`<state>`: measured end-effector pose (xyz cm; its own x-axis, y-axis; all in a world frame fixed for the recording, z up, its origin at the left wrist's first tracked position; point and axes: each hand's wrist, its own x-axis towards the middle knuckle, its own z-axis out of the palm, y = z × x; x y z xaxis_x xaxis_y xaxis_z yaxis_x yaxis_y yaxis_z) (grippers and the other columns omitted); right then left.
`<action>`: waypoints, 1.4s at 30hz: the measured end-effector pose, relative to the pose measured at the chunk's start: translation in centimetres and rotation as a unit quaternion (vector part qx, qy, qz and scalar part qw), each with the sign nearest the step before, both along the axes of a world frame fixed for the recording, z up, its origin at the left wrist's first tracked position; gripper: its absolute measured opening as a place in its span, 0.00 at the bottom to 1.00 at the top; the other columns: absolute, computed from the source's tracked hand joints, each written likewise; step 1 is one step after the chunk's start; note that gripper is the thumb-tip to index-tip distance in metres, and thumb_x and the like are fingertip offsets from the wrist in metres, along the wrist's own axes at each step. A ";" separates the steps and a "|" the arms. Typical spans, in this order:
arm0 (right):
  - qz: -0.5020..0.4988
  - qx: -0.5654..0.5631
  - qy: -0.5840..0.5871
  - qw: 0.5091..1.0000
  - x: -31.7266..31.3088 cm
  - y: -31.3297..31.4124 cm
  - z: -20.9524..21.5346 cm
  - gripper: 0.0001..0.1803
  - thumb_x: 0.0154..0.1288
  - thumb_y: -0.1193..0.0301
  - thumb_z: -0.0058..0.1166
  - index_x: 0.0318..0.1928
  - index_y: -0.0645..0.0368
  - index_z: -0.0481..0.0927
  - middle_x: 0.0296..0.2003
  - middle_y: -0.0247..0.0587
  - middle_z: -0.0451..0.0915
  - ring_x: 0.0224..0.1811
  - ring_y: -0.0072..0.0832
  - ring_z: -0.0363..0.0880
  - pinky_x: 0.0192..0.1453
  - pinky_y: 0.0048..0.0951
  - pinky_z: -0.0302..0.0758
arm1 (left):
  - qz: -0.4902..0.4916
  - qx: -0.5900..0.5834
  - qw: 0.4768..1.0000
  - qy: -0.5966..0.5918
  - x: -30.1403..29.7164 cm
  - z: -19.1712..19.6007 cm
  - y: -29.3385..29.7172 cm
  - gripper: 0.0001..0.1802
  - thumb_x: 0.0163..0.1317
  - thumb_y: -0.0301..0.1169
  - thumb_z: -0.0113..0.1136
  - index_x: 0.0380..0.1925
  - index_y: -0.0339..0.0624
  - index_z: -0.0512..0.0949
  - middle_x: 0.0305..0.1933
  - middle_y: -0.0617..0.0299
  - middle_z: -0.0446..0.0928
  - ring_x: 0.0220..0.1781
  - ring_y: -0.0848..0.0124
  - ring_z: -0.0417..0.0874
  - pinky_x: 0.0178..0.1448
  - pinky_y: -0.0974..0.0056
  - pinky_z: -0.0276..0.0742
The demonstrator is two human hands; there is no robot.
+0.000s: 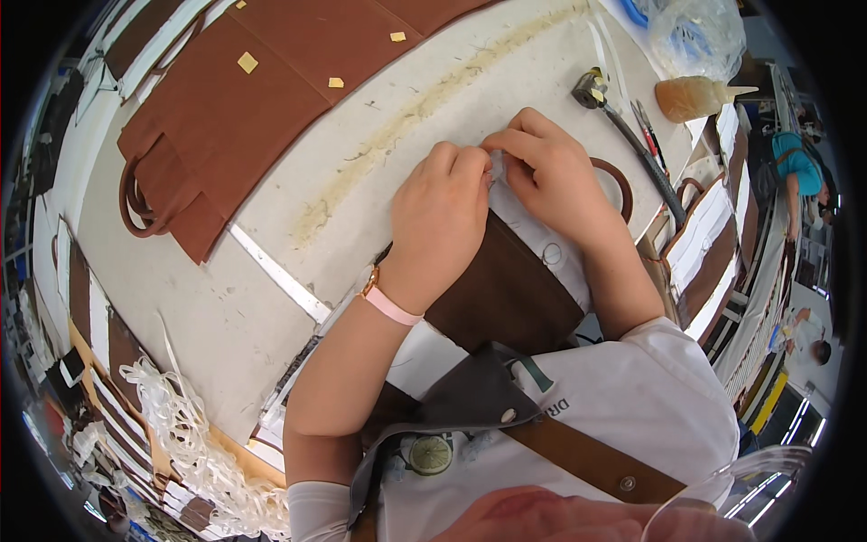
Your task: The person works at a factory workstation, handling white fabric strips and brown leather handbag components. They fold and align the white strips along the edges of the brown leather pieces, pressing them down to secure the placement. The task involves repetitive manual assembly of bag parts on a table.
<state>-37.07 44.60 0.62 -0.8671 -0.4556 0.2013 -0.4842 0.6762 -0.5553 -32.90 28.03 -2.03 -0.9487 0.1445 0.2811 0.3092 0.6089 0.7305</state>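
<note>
My left hand point(440, 212) and my right hand point(555, 176) meet fingertip to fingertip over the worktable. Both are closed, pinching at a small pale, partly see-through bit between them; the fingers hide most of it. Right below lies a dark brown leather panel point(501, 285), close against my body. A white strip point(533, 237) runs along its right side, under my right wrist. From behind my right hand a curved brown handle point(621, 183) sticks out; whether it belongs to the panel I cannot tell.
A large reddish-brown leather piece point(262, 99) with handles and yellow tabs covers the far left. A hammer point(632, 144), red-handled tool point(647, 135) and amber squeeze bottle point(691, 98) lie to the right. Tangled white strips point(185, 425) pile at the lower left. People work at far right.
</note>
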 end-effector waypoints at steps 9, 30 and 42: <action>-0.053 0.023 0.010 0.998 0.1 0.4 -0.2 0.07 0.55 0.82 0.55 0.34 0.62 0.84 0.34 0.44 0.77 0.36 0.43 0.80 0.40 0.40 0.78 | 0.001 -0.004 1.000 0.001 0.0 -0.1 0.0 0.07 0.61 0.25 0.64 0.39 0.42 0.79 0.38 0.57 0.77 0.37 0.57 0.81 0.40 0.57 0.77; 0.017 0.012 -0.038 0.999 0.0 -0.3 0.8 0.14 0.52 0.80 0.59 0.41 0.59 0.77 0.38 0.45 0.75 0.37 0.44 0.80 0.39 0.41 0.77 | 0.008 -0.007 1.000 0.010 0.0 -0.2 0.0 0.08 0.61 0.25 0.65 0.40 0.41 0.79 0.38 0.56 0.78 0.38 0.56 0.82 0.41 0.57 0.78; 0.032 0.118 0.074 0.990 0.8 -0.8 0.8 0.14 0.50 0.79 0.61 0.40 0.59 0.76 0.37 0.45 0.73 0.41 0.45 0.77 0.42 0.42 0.78 | 0.007 -0.014 1.000 0.000 0.0 -0.2 0.0 0.08 0.61 0.26 0.64 0.40 0.41 0.79 0.38 0.55 0.78 0.39 0.56 0.82 0.42 0.56 0.78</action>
<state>-36.28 43.82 1.40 -0.8044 -0.5578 0.2043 -0.5938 0.7445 -0.3051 -32.91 28.05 -2.21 -0.9509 0.1385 0.2767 0.2998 0.6332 0.7136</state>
